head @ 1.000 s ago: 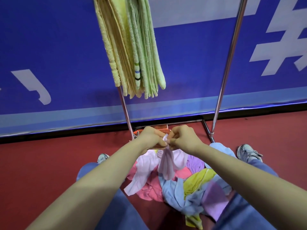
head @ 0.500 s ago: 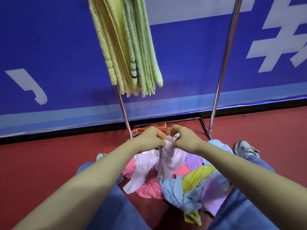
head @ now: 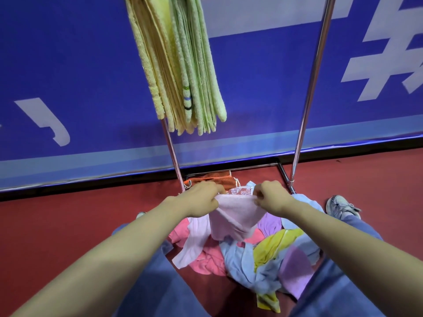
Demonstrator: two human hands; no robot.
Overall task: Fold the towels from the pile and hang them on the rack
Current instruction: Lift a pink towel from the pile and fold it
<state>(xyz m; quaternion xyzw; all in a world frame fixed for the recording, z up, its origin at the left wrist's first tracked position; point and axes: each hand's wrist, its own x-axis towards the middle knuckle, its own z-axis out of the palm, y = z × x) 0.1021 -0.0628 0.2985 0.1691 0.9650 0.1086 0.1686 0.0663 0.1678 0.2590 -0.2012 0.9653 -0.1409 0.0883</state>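
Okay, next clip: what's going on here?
A person holds a pale pink towel by its top edge, pinched between the left hand and the right hand and stretched above the pile of coloured towels on the red floor. Folded yellow and green towels hang on the metal rack ahead.

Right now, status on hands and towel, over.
Left hand, right hand pinching pink towel at top edge. Towel spread above pile. Rack ahead, nothing in the way.
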